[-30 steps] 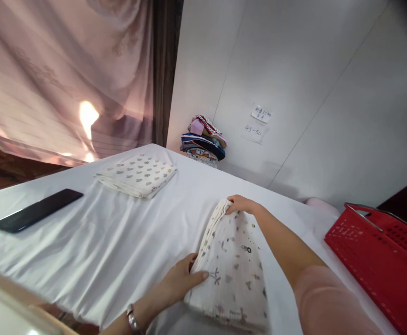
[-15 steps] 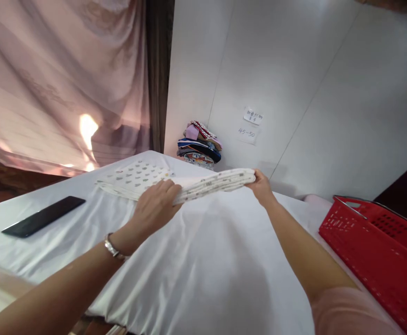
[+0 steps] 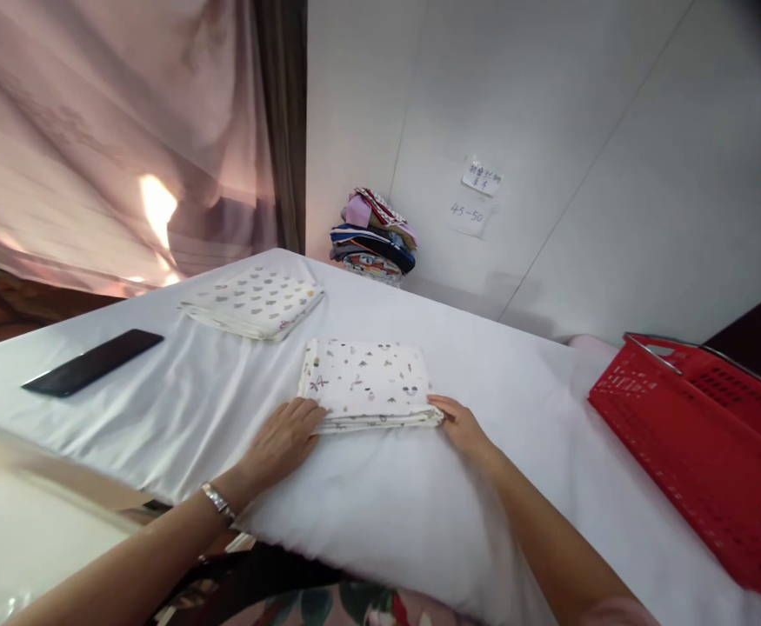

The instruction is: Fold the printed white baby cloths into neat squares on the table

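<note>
A neatly folded white cloth (image 3: 368, 376) printed with small figures lies flat on the white-covered table, its layered near edge facing me. At its near left corner my left hand (image 3: 287, 432) is closed over the edge, with the thumb hidden. The near right corner is between the fingers and thumb of my right hand (image 3: 463, 426). Farther back to the left rests a second folded white cloth (image 3: 259, 300) with a grey print, touched by neither hand.
A black phone-like slab (image 3: 96, 361) lies at the table's left. To the right stands a red perforated basket (image 3: 693, 461) with a metal handle. Folded clothes (image 3: 373, 235) are stacked by the white wall, below paper notes (image 3: 475, 209). A pink curtain (image 3: 112, 130) hangs at left.
The printed cloth, held stretched between my hands above the table, has come down and nearer and now lies flat as a compact rectangle. Both hands have moved toward me; the view has shifted slightly.
</note>
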### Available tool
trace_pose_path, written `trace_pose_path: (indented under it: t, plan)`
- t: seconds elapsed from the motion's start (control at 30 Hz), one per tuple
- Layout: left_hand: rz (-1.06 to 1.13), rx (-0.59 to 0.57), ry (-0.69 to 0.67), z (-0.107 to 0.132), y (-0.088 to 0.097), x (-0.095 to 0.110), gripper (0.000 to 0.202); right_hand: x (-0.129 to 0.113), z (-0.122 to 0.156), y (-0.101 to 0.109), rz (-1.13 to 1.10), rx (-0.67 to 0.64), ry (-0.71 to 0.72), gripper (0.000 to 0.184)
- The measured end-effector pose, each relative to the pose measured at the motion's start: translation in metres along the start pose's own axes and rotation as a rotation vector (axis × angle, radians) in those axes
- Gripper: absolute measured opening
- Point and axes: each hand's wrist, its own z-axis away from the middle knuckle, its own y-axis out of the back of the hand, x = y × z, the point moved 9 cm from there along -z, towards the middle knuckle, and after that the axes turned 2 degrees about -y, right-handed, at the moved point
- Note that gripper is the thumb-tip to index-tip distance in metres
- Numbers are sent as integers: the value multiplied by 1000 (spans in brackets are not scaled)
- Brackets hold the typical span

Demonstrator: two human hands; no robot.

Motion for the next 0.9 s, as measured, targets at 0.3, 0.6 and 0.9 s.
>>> trace_pose_path:
  t: [0.3, 0.6, 0.9]
  plan:
    - [88, 21, -4, -10, 10, 1, 29, -21, 3, 2, 63, 74, -27, 31]
    - [-5, -38, 12, -18, 6, 11, 26, -20, -6, -7, 156, 49, -19, 22]
    - [52, -23, 9, -28, 7, 22, 27, -37, -3, -13, 323, 58, 108, 26]
